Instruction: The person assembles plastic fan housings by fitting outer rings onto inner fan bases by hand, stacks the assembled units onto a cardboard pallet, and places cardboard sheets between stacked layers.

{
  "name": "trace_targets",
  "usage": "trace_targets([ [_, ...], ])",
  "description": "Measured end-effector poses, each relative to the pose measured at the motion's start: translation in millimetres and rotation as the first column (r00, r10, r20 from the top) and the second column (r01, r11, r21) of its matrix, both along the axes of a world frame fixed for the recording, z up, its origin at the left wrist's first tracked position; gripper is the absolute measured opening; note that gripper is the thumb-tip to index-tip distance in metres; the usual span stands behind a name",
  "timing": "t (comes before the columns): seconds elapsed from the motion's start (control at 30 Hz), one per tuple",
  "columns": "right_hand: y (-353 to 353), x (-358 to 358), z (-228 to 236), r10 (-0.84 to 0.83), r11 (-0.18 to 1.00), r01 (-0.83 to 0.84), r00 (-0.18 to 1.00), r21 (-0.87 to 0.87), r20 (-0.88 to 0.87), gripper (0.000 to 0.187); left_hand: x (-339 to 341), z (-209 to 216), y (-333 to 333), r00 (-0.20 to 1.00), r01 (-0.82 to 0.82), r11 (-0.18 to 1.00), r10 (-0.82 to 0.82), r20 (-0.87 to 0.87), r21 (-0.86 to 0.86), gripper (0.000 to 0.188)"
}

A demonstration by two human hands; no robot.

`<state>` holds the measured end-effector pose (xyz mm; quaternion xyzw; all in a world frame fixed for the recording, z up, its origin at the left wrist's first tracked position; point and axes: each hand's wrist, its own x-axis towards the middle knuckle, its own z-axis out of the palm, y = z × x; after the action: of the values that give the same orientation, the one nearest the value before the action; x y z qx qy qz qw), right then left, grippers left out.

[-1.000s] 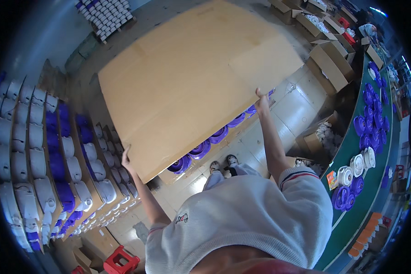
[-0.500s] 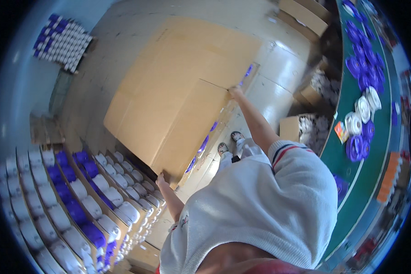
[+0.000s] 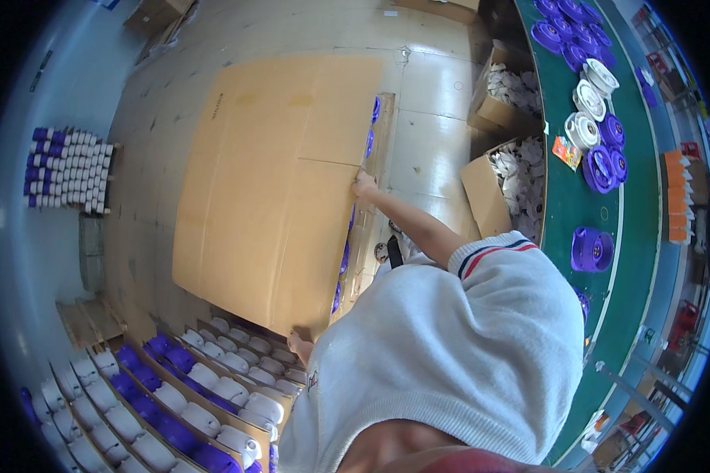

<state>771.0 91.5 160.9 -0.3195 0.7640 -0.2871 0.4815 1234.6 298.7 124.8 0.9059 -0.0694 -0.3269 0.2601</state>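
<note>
A large brown cardboard sheet [image 3: 252, 189] spreads out in front of me, with creases and a slit running in from its near edge. My right hand [image 3: 364, 185] is closed on that near edge, beside the slit. At the sheet's lower corner, my left hand [image 3: 298, 345] grips the edge, its fingers partly hidden by the cardboard. Purple plastic parts [image 3: 344, 258] show in a row below the near edge, along a cardboard rim [image 3: 383, 130]. What else lies under the sheet is hidden.
Cardboard-divided rows of white and purple housings [image 3: 173, 386] stand at the lower left. On the right, a green conveyor belt [image 3: 564, 315] carries purple and white round parts. Open boxes [image 3: 481, 193] of white pieces sit beside it. A stacked pallet [image 3: 71, 169] stands far left.
The view has turned, so the sheet and stacks appear shifted. Both hands keep hold of the sheet's near edge, and my left hand now appears closer to my body.
</note>
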Motion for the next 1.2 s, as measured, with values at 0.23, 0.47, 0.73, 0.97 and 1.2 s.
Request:
trace_targets([
  [0.23, 3, 9, -18, 0.041, 0.998, -0.045, 0.993, -0.035, -0.112, 0.04, 16, 22, -14, 0.981, 0.17, 0.974, -0.152, 0.123, -0.15, 0.039],
  [0.47, 10, 26, -20, 0.075, 0.992, -0.094, 0.976, -0.085, -0.205, 0.038, 46, 42, -15, 0.933, 0.313, 0.912, -0.243, 0.266, -0.264, 0.039],
  [0.73, 13, -10, -53, 0.427, 0.864, -0.436, 0.9, 0.251, 0.094, 0.017, -23, 46, -110, 0.734, 0.678, 0.63, -0.599, 0.32, -0.378, 0.041],
  [0.97, 216, -111, -8, 0.028, 0.999, -0.014, 0.96, -0.053, 0.279, 0.023, -134, 44, -167, 0.428, 0.837, 0.223, -0.836, 0.343, -0.5, 0.044],
  [1.2, 397, -172, 159, -0.692, 0.536, 0.773, 0.633, -0.341, 0.347, 0.028, -422, 308, -147, 0.041, 0.162, -0.138, -0.988, 0.147, -0.977, 0.061],
])
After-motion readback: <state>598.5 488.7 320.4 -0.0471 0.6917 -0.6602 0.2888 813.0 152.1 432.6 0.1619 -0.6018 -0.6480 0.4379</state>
